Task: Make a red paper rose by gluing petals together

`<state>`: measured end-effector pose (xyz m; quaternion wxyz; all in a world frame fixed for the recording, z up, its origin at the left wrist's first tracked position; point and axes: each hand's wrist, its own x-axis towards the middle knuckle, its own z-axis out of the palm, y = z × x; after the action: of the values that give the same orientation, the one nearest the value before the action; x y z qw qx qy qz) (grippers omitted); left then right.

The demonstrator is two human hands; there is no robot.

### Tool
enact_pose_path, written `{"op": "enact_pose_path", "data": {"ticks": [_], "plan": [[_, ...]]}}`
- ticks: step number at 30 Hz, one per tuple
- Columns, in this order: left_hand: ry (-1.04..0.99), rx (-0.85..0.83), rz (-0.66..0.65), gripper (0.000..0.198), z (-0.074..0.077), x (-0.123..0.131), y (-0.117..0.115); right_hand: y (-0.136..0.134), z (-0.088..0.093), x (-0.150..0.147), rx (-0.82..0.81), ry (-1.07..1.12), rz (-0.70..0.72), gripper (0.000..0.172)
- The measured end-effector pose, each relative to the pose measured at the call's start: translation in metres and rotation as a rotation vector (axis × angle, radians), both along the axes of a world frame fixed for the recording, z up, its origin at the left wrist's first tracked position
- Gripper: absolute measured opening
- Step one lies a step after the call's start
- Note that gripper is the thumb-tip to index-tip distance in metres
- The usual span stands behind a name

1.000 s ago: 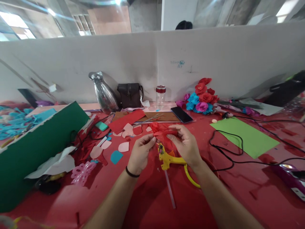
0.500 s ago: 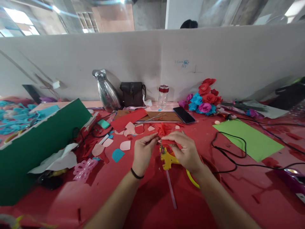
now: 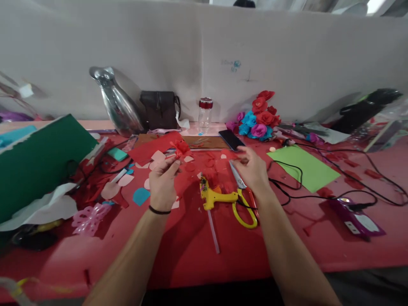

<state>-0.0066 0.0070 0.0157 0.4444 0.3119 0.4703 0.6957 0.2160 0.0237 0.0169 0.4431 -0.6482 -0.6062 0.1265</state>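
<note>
Delicately pinched low down between the thumb and fingers of the left hand (image 3: 164, 182): a red paper flower (image 3: 180, 146), raised over the near side of a clutter of cut paper, with ruffled petals pointing up and away from the palm, probably to spare them from crushing. Off to the other side, well apart from the flower, the right hand (image 3: 254, 171), half curled, palm down, close above the blades of a pair of scissors (image 3: 237, 174); impossible to tell from this angle whether gripping anything or nothing.

Between the wrists, a yellow glue gun (image 3: 208, 196), laid flat with a clear glue stick (image 3: 213, 231) jutting toward the camera, presumably for easy reach by either hand. Near the left hand, loose pink paper pieces (image 3: 158, 156) and a teal petal (image 3: 141, 196), seemingly left scattered for quick picking.

Farther back, lined up against a pale partition (image 3: 127, 38), likely to free working room in front: a steel jug (image 3: 119, 104), a dark bag (image 3: 159, 110), a red-lidded jar (image 3: 205, 119) and a bunch of red, blue and magenta paper flowers (image 3: 259, 119). To the right, a lime-green sheet (image 3: 306, 168), partly crossed by black cord (image 3: 291, 193).
</note>
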Motion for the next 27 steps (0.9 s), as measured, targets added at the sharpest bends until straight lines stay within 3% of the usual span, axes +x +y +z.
{"op": "enact_pose_path", "data": {"ticks": [2, 5, 8, 15, 21, 27], "plan": [[0.003, 0.001, 0.006, 0.012, 0.000, 0.000, 0.001, 0.002, -0.004, 0.004, 0.130, -0.097, -0.056, 0.029], [0.006, 0.005, 0.031, 0.011, 0.001, -0.001, 0.001, 0.002, -0.009, 0.002, 0.092, -0.219, 0.067, 0.002], [-0.012, 0.035, 0.082, 0.009, 0.003, -0.006, 0.003, 0.003, -0.016, -0.003, -0.063, -0.321, 0.210, 0.013], [-0.079, 0.074, 0.180, 0.011, 0.002, -0.017, 0.009, 0.012, -0.027, -0.013, -0.179, -0.453, 0.213, 0.018], [-0.149, 0.073, 0.218, 0.013, 0.000, -0.021, 0.012, 0.034, -0.016, -0.037, -0.198, -0.537, 0.328, 0.017], [-0.198, 0.082, 0.307, 0.011, 0.002, -0.031, 0.015, 0.077, 0.006, -0.073, -0.195, -0.637, 0.466, 0.018]]}}
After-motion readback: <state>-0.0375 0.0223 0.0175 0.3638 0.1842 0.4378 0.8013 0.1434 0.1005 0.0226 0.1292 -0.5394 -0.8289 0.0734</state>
